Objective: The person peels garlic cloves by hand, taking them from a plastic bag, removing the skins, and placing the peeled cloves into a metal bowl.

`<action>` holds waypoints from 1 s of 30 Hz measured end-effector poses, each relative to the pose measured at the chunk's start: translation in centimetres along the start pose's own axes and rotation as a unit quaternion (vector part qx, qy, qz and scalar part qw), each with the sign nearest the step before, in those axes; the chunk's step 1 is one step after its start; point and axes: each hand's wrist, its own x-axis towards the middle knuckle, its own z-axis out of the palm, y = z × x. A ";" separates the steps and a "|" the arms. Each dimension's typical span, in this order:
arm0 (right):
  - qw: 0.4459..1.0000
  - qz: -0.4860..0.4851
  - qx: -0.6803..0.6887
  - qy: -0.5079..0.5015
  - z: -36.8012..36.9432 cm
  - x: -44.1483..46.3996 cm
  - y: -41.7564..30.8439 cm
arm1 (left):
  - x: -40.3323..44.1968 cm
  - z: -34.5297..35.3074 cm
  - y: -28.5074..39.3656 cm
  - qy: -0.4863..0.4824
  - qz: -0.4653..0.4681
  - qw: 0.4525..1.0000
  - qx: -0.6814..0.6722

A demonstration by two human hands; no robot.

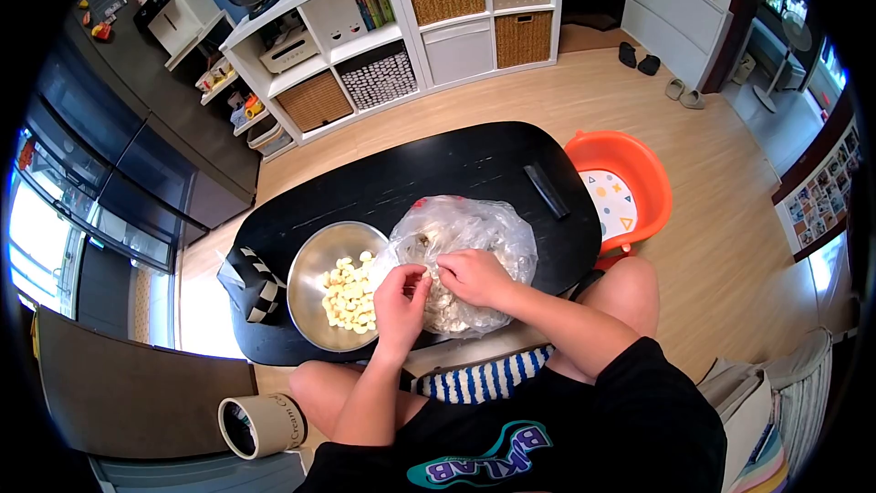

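Note:
My left hand (401,301) and my right hand (474,277) are close together over a see-through plastic bag (497,233). Both sets of fingers are pinched; what they hold, if anything, is too small to make out. Whitish, papery bits that look like garlic skins fill the bag, which lies open on the black table (411,173). Left of it is a steel bowl (307,283), and pale peeled garlic cloves (349,297) are heaped inside it. The bowl's right side is partly covered by the bag and my left hand.
A black bar-shaped object (546,192) lies at the table's right. A checkered black-and-white pouch (258,285) stands at its left end. Beyond the right edge is an orange baby tub (650,187). A beige cylindrical container (265,426) sits at lower left; a white cube shelf (401,36) lines the back.

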 end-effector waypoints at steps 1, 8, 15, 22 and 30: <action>1.000 0.011 -0.012 -0.005 0.1 0.0 -0.1 | 0.0 0.0 0.0 -0.002 0.014 1.000 0.022; 0.998 -0.021 0.008 0.053 1.2 0.1 0.6 | 0.1 0.1 -0.2 -0.003 0.020 0.999 0.025; 0.999 -0.042 0.007 0.017 0.9 -0.1 0.6 | 0.1 0.2 -0.5 -0.006 0.025 0.999 0.020; 1.000 -0.012 0.027 -0.009 0.6 0.1 0.2 | 0.1 0.2 -0.4 -0.010 0.038 0.999 0.020; 0.997 -0.064 0.045 0.009 0.2 -0.1 -0.6 | 0.2 0.0 -0.5 -0.010 -0.050 0.993 -0.104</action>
